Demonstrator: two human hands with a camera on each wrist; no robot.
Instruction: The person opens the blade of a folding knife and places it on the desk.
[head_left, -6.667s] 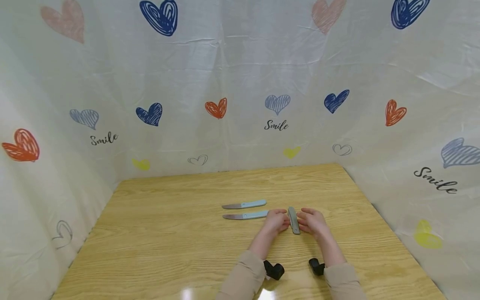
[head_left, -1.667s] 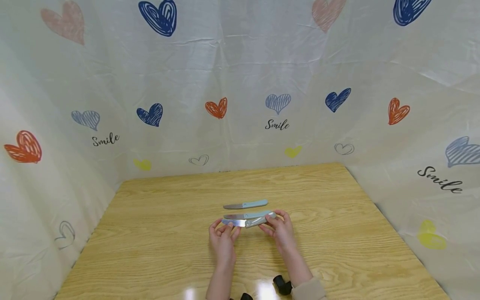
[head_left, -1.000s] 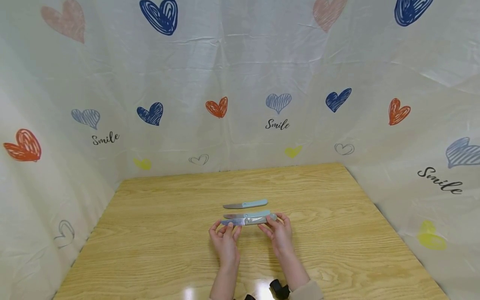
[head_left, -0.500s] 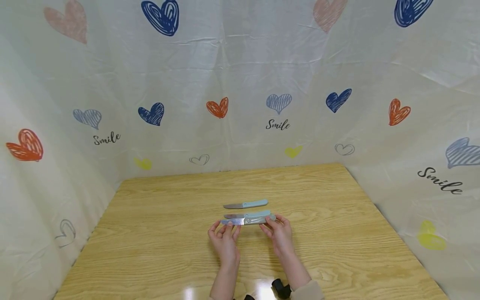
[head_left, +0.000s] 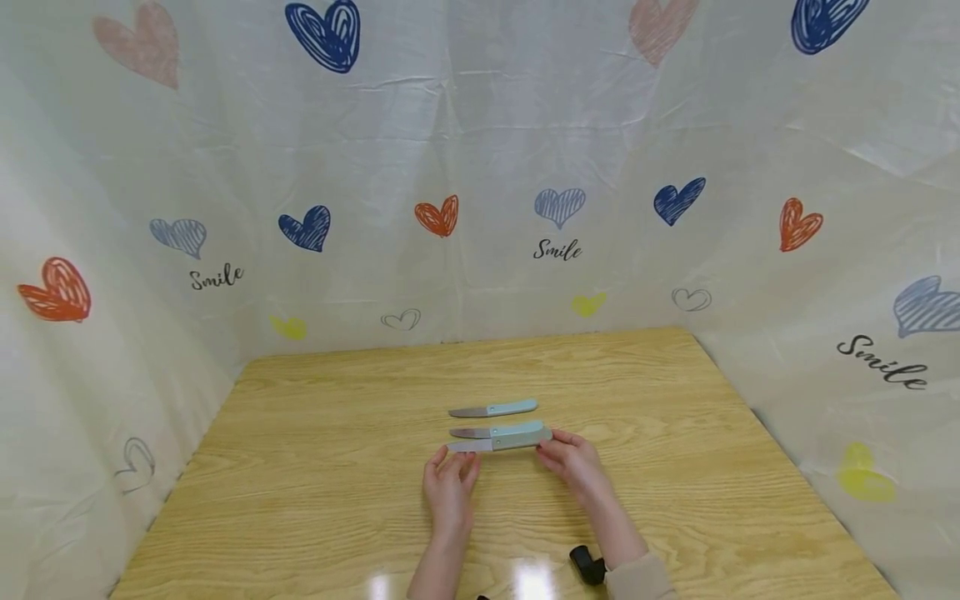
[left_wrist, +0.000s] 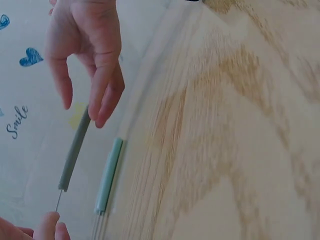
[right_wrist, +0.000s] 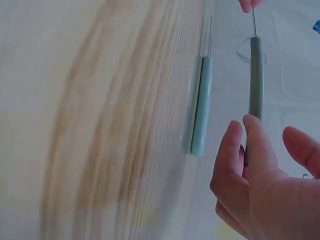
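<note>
Both hands hold a folding knife [head_left: 521,440] with a grey-green handle, its blade out to the left, raised off the table. My left hand [head_left: 450,492] pinches the blade near its tip; in the left wrist view its fingertips [left_wrist: 48,222] show at the bottom edge. My right hand [head_left: 577,467] holds the handle's far end between its fingers, while the thumb [right_wrist: 301,150] stands apart in the right wrist view. Just beyond lies a knife with a light blue handle [head_left: 517,428], partly overlapped by the held one in the head view. Behind it lies a second blue-handled knife [head_left: 512,407].
The wood-grain table [head_left: 322,467] meets a white curtain [head_left: 480,150] printed with hearts at its back and sides. A black wrist device [head_left: 587,567] sits at the right sleeve [head_left: 641,579].
Earliest, the grey-green knife was folded between both hands farther right; later its blade was out. Since half a second ago the knife has turned over, and my right hand shifted slightly right.
</note>
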